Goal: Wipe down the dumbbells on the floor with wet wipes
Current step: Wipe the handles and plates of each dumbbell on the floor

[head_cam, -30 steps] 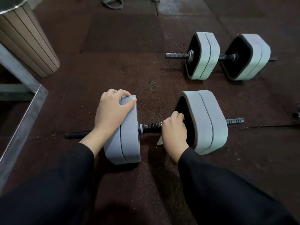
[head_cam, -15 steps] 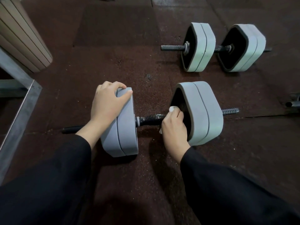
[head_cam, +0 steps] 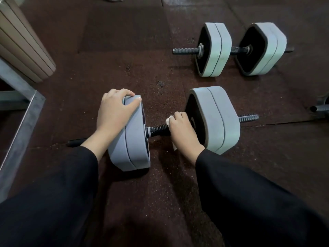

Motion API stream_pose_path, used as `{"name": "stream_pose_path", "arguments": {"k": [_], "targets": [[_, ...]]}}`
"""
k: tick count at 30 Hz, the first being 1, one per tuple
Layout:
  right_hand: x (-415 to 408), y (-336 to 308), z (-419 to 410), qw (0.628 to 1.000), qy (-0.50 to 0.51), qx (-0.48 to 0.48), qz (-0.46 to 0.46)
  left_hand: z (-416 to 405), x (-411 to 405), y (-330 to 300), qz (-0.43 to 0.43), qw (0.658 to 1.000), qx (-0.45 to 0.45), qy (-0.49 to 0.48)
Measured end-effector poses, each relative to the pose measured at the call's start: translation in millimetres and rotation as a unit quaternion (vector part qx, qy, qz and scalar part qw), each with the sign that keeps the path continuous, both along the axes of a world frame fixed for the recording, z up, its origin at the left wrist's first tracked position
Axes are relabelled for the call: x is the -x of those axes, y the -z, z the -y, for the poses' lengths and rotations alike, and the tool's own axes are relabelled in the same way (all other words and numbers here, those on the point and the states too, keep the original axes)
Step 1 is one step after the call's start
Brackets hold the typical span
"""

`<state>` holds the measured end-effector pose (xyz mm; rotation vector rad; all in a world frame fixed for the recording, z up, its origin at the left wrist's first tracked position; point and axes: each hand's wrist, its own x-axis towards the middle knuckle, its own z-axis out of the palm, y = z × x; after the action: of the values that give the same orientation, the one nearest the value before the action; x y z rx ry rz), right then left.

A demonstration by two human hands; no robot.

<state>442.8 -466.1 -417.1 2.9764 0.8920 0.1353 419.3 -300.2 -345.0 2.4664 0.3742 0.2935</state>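
A grey dumbbell (head_cam: 219,120) lies on the dark rubber floor in front of me, with two plates at each end and a black knurled handle (head_cam: 159,130) between them. My left hand (head_cam: 114,113) grips the top of the left plates (head_cam: 131,139). Around the right end of the handle, my right hand (head_cam: 181,129) is closed with a white wet wipe (head_cam: 169,120); the wipe's edges stick out above and below my fist. A second grey dumbbell (head_cam: 220,50) lies further back on the right.
A slatted beige bin (head_cam: 21,49) stands at the far left beside a grey metal frame (head_cam: 23,120). A metal bar end (head_cam: 318,108) pokes in at the right edge. Dark floor mats spread around the dumbbells.
My right hand has turned over the handle, so the wipe now shows above my knuckles. The left hand stays on the left plates. The view shifted slightly.
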Motion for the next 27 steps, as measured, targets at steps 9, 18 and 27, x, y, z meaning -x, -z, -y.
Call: {"name": "stream_pose_path", "arguments": {"k": [9, 18, 27], "targets": [[18, -3, -15, 0.975, -0.074, -0.169, -0.125, 1, 1, 2, -0.001, 1.000, -0.003, 0.000], [27, 0, -23, 0.950, -0.030, -0.275, -0.148, 0, 0, 3, -0.004, 1.000, 0.008, -0.005], [31, -1, -11, 0.976, 0.007, -0.173, -0.129, -1, 0, 3, -0.001, 1.000, 0.004, -0.004]]}}
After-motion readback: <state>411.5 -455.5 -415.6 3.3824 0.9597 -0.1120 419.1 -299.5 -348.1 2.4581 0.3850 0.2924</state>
